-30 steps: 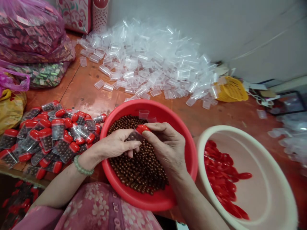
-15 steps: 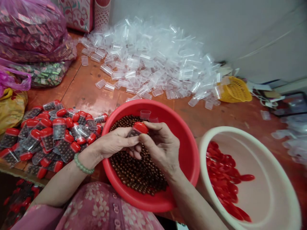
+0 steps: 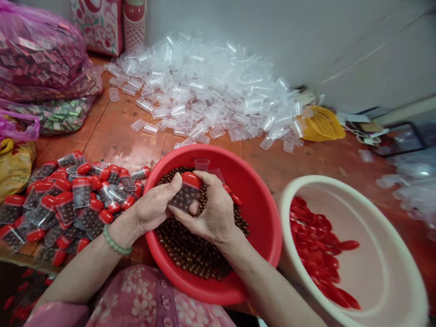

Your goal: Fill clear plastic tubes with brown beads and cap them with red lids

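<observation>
Between my hands, above a red basin (image 3: 262, 209), is a small clear plastic box (image 3: 185, 195) full of dark brown beads, with a red cap on its upper end. My left hand (image 3: 153, 202) grips its left side, thumb up near the cap. On the other side, my right hand (image 3: 216, 213) has fingers at the cap and thumb at the lower end. Loose brown beads (image 3: 194, 254) fill much of the basin. An unfilled clear box (image 3: 202, 164) and a few red caps (image 3: 235, 197) lie among them, partly behind my right hand.
Capped bead boxes (image 3: 81, 193) are piled at the left. A cream basin (image 3: 384, 236) holds red caps (image 3: 316, 245) at the right. Clear empty boxes (image 3: 204, 86) heap along the wall, beside a yellow basket (image 3: 322, 125). Stuffed purple bags (image 3: 41, 54) stand at the back left.
The box has turned in my hands, so its bead-filled face now shows. My right hand has shifted left and its thumb has moved to the box's lower end. Red caps behind it are now visible.
</observation>
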The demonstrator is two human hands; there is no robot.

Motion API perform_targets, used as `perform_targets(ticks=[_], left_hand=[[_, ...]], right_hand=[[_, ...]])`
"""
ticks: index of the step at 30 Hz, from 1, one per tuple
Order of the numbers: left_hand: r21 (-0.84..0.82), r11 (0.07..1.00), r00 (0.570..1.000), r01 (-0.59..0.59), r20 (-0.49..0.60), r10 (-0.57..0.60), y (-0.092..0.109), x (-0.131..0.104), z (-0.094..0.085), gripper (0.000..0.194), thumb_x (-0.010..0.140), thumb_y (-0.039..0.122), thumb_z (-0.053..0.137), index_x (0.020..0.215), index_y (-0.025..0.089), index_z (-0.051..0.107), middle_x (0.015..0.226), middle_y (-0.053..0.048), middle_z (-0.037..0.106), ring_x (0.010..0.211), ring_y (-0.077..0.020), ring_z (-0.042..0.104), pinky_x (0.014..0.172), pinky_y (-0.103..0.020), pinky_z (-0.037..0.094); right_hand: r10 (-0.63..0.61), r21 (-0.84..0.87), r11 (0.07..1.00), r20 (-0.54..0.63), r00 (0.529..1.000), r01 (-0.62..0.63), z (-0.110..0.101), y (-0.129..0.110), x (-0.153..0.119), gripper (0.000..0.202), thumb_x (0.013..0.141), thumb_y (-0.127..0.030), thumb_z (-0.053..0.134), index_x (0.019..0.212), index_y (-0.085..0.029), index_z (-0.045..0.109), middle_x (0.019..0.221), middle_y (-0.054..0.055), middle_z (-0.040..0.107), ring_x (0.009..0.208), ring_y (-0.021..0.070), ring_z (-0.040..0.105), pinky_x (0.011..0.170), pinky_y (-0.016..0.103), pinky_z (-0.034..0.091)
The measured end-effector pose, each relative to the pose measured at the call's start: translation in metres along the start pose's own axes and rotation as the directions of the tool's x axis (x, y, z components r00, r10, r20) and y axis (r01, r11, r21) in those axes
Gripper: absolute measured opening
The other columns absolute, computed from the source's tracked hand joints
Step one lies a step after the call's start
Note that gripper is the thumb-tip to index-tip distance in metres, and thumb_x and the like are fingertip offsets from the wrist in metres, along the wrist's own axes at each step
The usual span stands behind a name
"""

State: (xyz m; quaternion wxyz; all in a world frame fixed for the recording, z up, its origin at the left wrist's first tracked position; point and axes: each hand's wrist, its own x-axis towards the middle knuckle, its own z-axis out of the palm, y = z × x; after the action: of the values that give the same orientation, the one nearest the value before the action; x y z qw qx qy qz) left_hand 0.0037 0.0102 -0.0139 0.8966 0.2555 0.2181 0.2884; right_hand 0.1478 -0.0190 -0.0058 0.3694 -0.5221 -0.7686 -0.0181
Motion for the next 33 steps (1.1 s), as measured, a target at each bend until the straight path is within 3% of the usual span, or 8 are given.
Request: perform_targets(ticks=[11,19,22,25,29,33], left_hand=[[0.036,0.999,0.998,0.003,-0.068,-0.001,-0.001,0.000,0.002,0.051,0.085,0.061,0.055,0.073,0.012,0.065,0.069,-0.007,0.068,0.074,-0.0168,0.064,0.068,-0.026,0.049],[0.066,0.998,0.999,0.018,-0.042,-0.015,0.000,0.001,0.003,0.058,0.085,0.066,0.050,0.079,0.011,0.068,0.072,-0.008,0.068,0.075,-0.0171,0.064,0.066,-0.026,0.046],[0.071,0.997,0.998,0.008,-0.067,-0.003,0.004,0.000,0.007,0.063,0.084,0.071,0.046,0.088,0.012,0.068,0.079,-0.008,0.070,0.080,-0.0173,0.064,0.073,-0.027,0.047],[0.051,0.998,0.984,-0.024,-0.175,0.032,0.008,0.000,0.011,0.063,0.083,0.071,0.046,0.096,0.014,0.068,0.090,-0.007,0.071,0.084,-0.0156,0.063,0.082,-0.028,0.046],[0.012,0.996,0.965,-0.087,-0.248,0.087,0.010,0.002,0.013,0.064,0.083,0.071,0.046,0.095,0.012,0.068,0.095,-0.009,0.071,0.090,-0.0165,0.063,0.085,-0.028,0.045],[0.018,0.998,0.968,-0.059,-0.245,0.062,0.009,0.002,0.012,0.062,0.084,0.070,0.046,0.095,0.013,0.070,0.097,-0.008,0.072,0.091,-0.0168,0.063,0.081,-0.027,0.046]], right_hand=[[-0.025,0.030,0.999,-0.007,1.000,0.025,0.001,0.003,0.002,0.066,0.069,-0.044,0.075,0.124,-0.022,0.044,0.098,0.010,0.064,0.084,0.0273,0.066,0.073,0.043,0.055],[-0.007,0.085,0.996,-0.003,1.000,0.007,0.001,0.006,-0.002,0.068,0.066,-0.042,0.078,0.123,-0.024,0.046,0.099,0.008,0.064,0.086,0.0272,0.066,0.076,0.044,0.055],[0.088,0.118,0.990,-0.128,0.988,-0.073,0.004,0.012,-0.003,0.073,0.065,-0.042,0.080,0.126,-0.024,0.046,0.104,0.009,0.061,0.091,0.0274,0.065,0.078,0.044,0.055],[0.158,0.132,0.984,-0.294,0.943,-0.124,0.007,0.019,-0.005,0.078,0.066,-0.040,0.081,0.132,-0.024,0.043,0.112,0.011,0.059,0.097,0.0283,0.064,0.082,0.043,0.054],[0.012,0.084,0.996,-0.204,0.979,0.005,0.008,0.022,-0.005,0.079,0.063,-0.041,0.083,0.130,-0.027,0.044,0.108,0.009,0.062,0.092,0.0277,0.065,0.082,0.045,0.055],[0.134,0.113,0.987,-0.197,0.971,-0.113,0.007,0.017,-0.001,0.076,0.064,-0.040,0.081,0.129,-0.025,0.045,0.111,0.010,0.061,0.098,0.0285,0.064,0.085,0.046,0.055]])
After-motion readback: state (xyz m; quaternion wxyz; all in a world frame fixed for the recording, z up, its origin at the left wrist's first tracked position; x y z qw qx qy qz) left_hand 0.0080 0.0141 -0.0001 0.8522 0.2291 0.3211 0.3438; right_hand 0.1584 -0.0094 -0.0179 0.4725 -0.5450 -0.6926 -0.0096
